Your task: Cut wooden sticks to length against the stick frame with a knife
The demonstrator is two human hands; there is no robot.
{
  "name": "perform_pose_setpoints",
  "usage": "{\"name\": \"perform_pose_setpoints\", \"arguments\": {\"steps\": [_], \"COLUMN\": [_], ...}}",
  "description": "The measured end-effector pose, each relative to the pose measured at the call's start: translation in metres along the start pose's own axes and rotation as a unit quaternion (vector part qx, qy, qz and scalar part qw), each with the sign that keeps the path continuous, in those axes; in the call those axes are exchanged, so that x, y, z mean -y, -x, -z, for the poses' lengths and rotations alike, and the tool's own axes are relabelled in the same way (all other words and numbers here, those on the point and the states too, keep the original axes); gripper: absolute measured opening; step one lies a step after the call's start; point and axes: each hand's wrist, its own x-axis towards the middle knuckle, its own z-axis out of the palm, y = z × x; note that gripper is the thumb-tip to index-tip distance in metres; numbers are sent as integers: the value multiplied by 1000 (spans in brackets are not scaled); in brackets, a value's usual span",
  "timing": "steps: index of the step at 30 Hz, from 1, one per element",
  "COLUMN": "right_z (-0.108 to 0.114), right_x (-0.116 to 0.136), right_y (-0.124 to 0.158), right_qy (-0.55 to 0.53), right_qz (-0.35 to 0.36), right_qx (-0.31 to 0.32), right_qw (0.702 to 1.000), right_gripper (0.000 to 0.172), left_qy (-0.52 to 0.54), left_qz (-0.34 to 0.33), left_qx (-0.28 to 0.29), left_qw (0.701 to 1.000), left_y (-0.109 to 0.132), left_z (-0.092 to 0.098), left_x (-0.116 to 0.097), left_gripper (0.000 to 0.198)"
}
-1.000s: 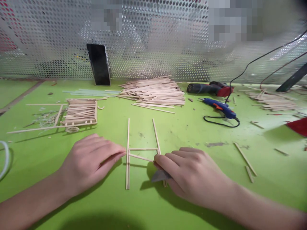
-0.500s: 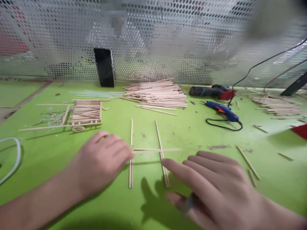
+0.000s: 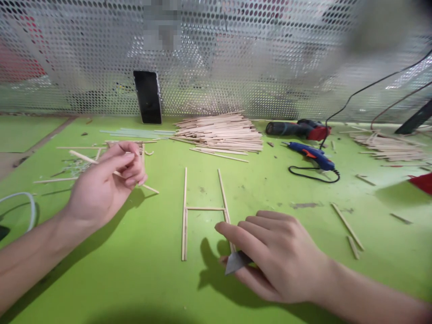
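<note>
Raised at the left, my left hand [image 3: 108,180] is closed around a thin wooden stick [image 3: 150,189] whose two ends stick out of the fist. My right hand [image 3: 276,256] grips a grey metal blade [image 3: 233,263] between thumb and fingers; any handle is hidden in the palm. Its index fingertip is at the right upright of an H-shaped stick arrangement [image 3: 184,211] lying on the green table. Two doubled uprights stand apart there, joined by a short crosspiece [image 3: 205,208]. Behind my left hand a small stick-built panel [image 3: 124,143] is mostly covered.
A large pile of sticks [image 3: 219,135] lies at the back, near a leaning phone [image 3: 147,96]. Rightward are a blue glue gun [image 3: 312,153] with its cord, a red and black power tool [image 3: 300,129] and another stick pile [image 3: 388,146]. A perforated metal screen [image 3: 216,58] closes off the back.
My left hand has moved from the H's left upright up and left, carrying a stick. My right hand has shifted slightly left, and its blade now shows clearly.
</note>
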Motion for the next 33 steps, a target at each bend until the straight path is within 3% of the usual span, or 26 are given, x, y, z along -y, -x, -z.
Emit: {"name": "perform_pose_setpoints", "arguments": {"steps": [6, 9, 14, 19, 24, 28, 33], "right_z": [-2, -2, 1, 1, 2, 4, 6], "right_x": [1, 1, 2, 2, 2, 1, 1], "right_y": [0, -1, -1, -2, -3, -3, -1], "right_qy": [-4, -10, -27, -28, -33, -33, -26], "right_qz": [-5, -11, -19, -27, -33, -42, -44], "right_qx": [8, 4, 12, 18, 22, 19, 16], "right_qw": [1000, 1000, 999, 999, 999, 998, 999], "right_gripper": [24, 22, 22, 21, 21, 22, 22], "left_qy": [-100, -143, -146, -143, -164, -168, -173], "left_qz": [-26, -5, 53, 94, 53, 111, 33], "left_qx": [79, 86, 62, 119, 45, 153, 93], "left_qw": [992, 986, 986, 978, 984, 968, 980], "left_y": [1, -3, 2, 14, 16, 28, 21], "left_z": [-7, -17, -32, -30, -26, -32, -26], "left_x": [2, 12, 24, 21, 18, 17, 22], "left_gripper": [56, 68, 71, 79, 80, 77, 75]}}
